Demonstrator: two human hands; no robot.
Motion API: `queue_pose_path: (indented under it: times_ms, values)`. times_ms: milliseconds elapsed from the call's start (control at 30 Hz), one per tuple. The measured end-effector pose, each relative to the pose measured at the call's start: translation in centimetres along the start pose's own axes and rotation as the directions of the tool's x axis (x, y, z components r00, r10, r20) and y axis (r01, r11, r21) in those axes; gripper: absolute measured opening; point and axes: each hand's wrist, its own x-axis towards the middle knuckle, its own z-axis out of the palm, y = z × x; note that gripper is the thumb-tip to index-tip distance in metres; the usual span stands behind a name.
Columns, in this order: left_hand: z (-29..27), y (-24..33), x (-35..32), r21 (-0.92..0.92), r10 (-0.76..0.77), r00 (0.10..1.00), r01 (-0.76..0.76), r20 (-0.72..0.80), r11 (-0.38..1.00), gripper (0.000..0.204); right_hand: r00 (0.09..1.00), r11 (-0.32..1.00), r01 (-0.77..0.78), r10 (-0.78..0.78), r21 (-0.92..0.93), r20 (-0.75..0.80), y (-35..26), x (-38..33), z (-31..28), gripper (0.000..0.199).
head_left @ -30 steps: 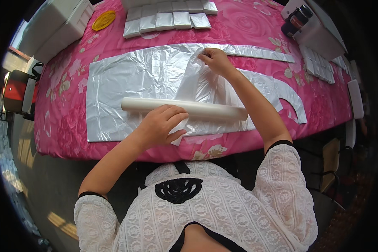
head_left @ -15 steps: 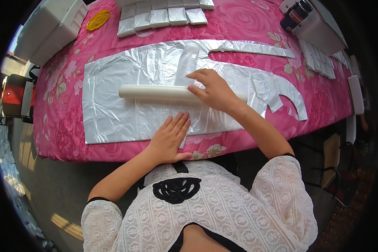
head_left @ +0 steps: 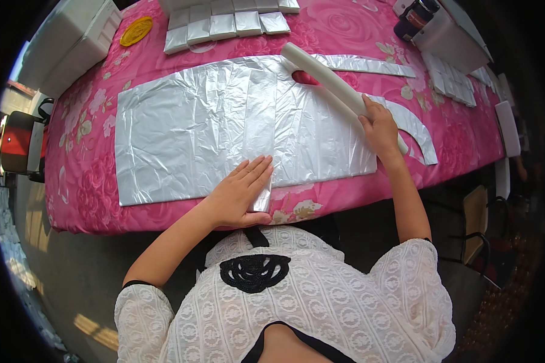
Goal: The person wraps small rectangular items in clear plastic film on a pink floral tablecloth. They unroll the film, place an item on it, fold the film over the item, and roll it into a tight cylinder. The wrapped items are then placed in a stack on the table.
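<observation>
A large crinkled silver foil sheet (head_left: 218, 124) lies flat on the pink flowered tablecloth (head_left: 85, 133). My left hand (head_left: 239, 193) presses palm-down, fingers together, on the sheet's near edge and a folded foil strip. My right hand (head_left: 379, 126) grips a long white tube (head_left: 330, 81) that lies diagonally across the sheet's right end, running from the far middle toward the right.
Small folded silver packets (head_left: 224, 21) sit in a row at the far edge, with a yellow round lid (head_left: 134, 30) and white boxes (head_left: 72, 45) at the far left. Curved foil offcuts (head_left: 415, 127) lie right. More packets (head_left: 451, 75), a box and a dark container (head_left: 415, 15) stand far right.
The white tube lay across the sheet's middle under my right hand; now it has swung to the sheet's right end, diagonal. My left hand stays flat on the sheet's near edge.
</observation>
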Motion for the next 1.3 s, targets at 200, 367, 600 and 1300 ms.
queue_pose_path:
  times_ms: [200,367,600,1300]
  values:
    - [2.0,2.0,0.0,0.150,-0.031,0.999,0.029,0.014,0.988,0.089,0.877,0.869,0.385,-0.449,0.311,0.169,-8.0,-2.8,1.5,0.055]
    - [3.7,3.9,-0.1,0.197,-0.125,0.992,0.130,-0.037,0.972,0.087,0.840,0.821,0.497,-0.536,0.280,0.083,-11.0,-0.1,5.0,0.052]
    - [3.5,3.3,-0.5,0.155,-0.064,0.998,0.066,-0.014,0.986,0.081,0.886,0.878,0.442,-0.459,0.183,0.067,-10.4,8.7,9.1,0.046]
    - [-0.7,-0.9,-0.2,0.088,0.041,0.953,-0.015,-0.299,0.996,0.059,0.732,0.711,0.582,-0.669,0.396,0.126,-12.7,-3.4,6.0,0.041]
